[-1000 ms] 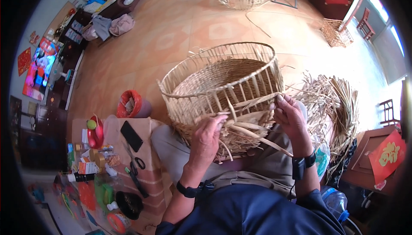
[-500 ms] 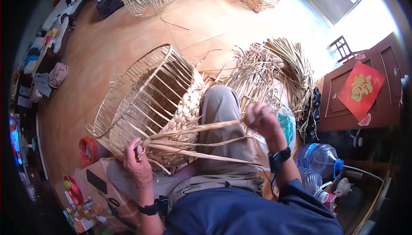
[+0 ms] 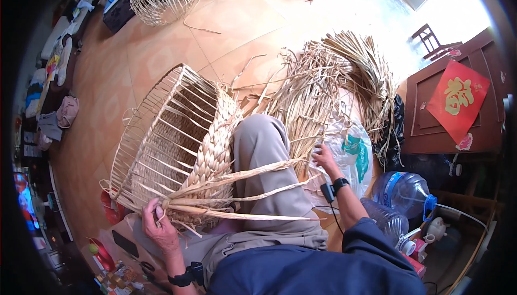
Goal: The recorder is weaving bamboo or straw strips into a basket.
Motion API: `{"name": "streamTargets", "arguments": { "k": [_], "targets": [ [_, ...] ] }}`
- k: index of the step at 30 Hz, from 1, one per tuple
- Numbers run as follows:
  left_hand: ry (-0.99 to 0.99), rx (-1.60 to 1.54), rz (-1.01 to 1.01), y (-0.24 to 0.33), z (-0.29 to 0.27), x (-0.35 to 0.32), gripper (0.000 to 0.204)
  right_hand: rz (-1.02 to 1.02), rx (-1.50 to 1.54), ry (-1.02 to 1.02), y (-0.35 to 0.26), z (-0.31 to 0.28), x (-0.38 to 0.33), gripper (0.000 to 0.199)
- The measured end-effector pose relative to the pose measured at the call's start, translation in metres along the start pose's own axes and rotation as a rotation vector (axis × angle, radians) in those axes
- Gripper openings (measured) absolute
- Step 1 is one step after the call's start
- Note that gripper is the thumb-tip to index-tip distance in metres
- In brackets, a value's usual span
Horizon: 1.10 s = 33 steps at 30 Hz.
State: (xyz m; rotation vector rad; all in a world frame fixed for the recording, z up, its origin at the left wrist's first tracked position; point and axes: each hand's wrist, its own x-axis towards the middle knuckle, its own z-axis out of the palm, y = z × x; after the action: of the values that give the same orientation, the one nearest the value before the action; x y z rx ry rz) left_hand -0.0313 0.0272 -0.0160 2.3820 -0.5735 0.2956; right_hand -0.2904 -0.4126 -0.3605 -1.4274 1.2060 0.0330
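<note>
Pale straw, and a change: swinging the right hand [image 3: 325, 157] away from the stretched strands [image 3: 253, 173], down beside the straw heap [image 3: 307, 85], apparently slackening the pull. Bracing now with the left hand [image 3: 160, 225] alone, pinching the strands' base at the basket [image 3: 215, 139], tilted, left of the raised knee [image 3: 264, 139]. Hard to make out: right fingertips, small against straw and plastic bag [image 3: 350, 157]; cannot tell whether gripping anything. Hidden: basket's underside.
</note>
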Motion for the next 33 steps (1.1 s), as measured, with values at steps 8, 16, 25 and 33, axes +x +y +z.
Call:
{"name": "streamTargets", "arguments": {
  "k": [8, 16, 25, 33],
  "targets": [
    [-0.073, 0.078, -0.054, 0.008, -0.005, 0.003, 0.024, -0.413, -0.771, 0.04, -0.047, 0.08, 0.035, 0.044],
    [-0.036, 0.073, -0.017, 0.015, -0.002, 0.005, 0.018, -0.556, -1.022, 0.045, -0.036, 0.076, 0.067, 0.012],
    [-0.025, 0.014, -0.016, 0.012, 0.002, 0.004, 0.018, -0.73, -0.804, 0.253, -0.059, 0.062, 0.044, 0.008],
    [-0.023, 0.021, 0.055, 0.007, -0.001, 0.003, 0.017, -0.363, -0.05, 0.02, -0.13, 0.018, -0.022, 0.026]
  ]
}}
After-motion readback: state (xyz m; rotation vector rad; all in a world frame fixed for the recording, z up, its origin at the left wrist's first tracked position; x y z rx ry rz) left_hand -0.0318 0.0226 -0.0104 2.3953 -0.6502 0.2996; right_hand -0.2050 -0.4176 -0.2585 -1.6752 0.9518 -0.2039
